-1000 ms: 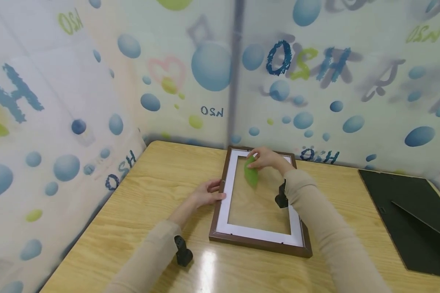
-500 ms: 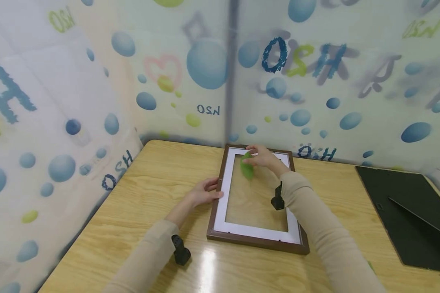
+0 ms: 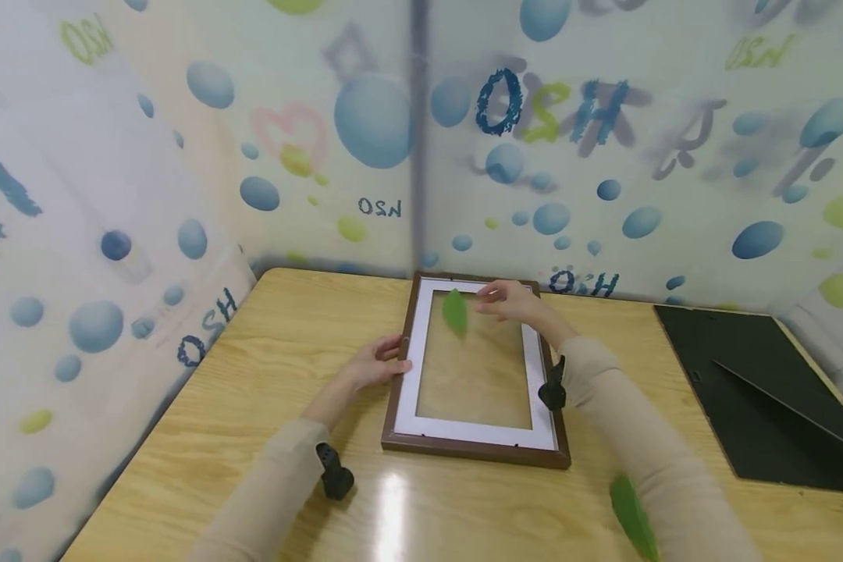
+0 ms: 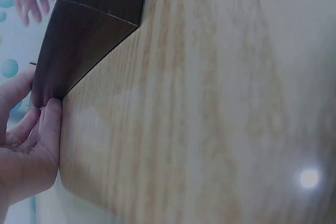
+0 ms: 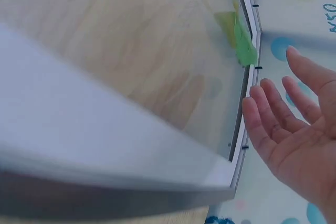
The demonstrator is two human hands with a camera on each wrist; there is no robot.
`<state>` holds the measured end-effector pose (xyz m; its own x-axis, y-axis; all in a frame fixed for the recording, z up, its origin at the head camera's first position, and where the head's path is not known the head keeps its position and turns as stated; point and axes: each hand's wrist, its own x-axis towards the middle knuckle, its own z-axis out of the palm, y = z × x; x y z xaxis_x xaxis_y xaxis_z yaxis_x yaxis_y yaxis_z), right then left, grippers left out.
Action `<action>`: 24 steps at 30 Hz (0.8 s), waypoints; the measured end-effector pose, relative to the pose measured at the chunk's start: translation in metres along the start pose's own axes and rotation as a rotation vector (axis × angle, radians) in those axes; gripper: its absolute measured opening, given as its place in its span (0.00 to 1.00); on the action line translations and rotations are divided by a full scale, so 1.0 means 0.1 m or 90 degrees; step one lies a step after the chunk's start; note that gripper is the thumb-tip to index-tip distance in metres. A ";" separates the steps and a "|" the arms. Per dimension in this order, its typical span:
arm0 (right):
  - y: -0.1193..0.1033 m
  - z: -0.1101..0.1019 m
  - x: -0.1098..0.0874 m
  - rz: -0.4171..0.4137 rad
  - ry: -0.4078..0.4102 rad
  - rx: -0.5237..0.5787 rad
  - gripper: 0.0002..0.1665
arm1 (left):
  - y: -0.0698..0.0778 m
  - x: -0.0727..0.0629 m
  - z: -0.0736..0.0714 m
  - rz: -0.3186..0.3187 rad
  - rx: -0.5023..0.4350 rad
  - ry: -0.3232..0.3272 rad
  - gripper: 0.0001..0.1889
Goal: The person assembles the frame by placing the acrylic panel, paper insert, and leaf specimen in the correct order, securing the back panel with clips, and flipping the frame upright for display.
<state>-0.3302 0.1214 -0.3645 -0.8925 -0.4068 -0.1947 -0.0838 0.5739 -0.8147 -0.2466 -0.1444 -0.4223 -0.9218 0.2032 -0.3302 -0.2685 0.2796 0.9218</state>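
A brown picture frame (image 3: 474,450) with a white mat (image 3: 481,431) around a clear pane lies on the table. One green leaf (image 3: 454,312) lies near the upper left of the pane; the right wrist view shows the same leaf (image 5: 245,43) near the mat's edge. My right hand (image 3: 509,302) hovers just right of the leaf, fingers apart from it and holding nothing. My left hand (image 3: 377,363) grips the frame's left edge, with the thumb on its face. In the left wrist view, fingers (image 4: 51,124) touch the frame's side.
A second green leaf (image 3: 632,515) lies on the table, partly hidden by the right sleeve. At the right is a black backing board (image 3: 702,351) with its stand leg (image 3: 794,410) raised. A patterned curtain (image 3: 309,226) hangs behind the wooden table (image 3: 309,312).
My right hand has let go of the leaf and drawn back to the right; the leaf now lies on the pane. The left hand keeps its grip. The view has turned slightly right.
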 end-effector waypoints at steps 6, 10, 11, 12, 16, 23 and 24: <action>0.12 -0.13 -0.31 -0.070 -0.053 -0.147 0.26 | -0.01 0.02 -0.02 0.000 0.026 -0.019 0.36; 0.20 -0.29 -0.60 -0.077 -0.076 -0.179 0.26 | 0.00 0.04 -0.04 0.005 0.024 -0.027 0.36; 0.22 -0.34 -0.68 -0.069 -0.082 -0.181 0.26 | 0.01 0.05 -0.05 0.005 0.017 -0.025 0.36; 0.26 -0.38 -0.75 -0.060 -0.088 -0.181 0.26 | 0.02 0.05 -0.05 0.003 0.013 -0.024 0.36; 0.42 -0.54 -1.05 -0.008 -0.126 -0.186 0.28 | 0.04 0.05 -0.06 -0.012 0.006 -0.025 0.37; 0.68 -0.68 -1.54 0.086 -0.227 -0.138 0.32 | 0.03 0.06 -0.03 -0.018 0.012 -0.028 0.37; 0.71 -0.68 -1.60 0.094 -0.238 -0.126 0.32 | 0.03 0.06 -0.03 -0.016 0.008 -0.033 0.37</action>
<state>-0.2238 0.2757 -0.3542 -0.6829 -0.5181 -0.5150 -0.0831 0.7555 -0.6498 -0.2537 -0.1448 -0.4206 -0.8991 0.2443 -0.3632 -0.2874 0.2965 0.9108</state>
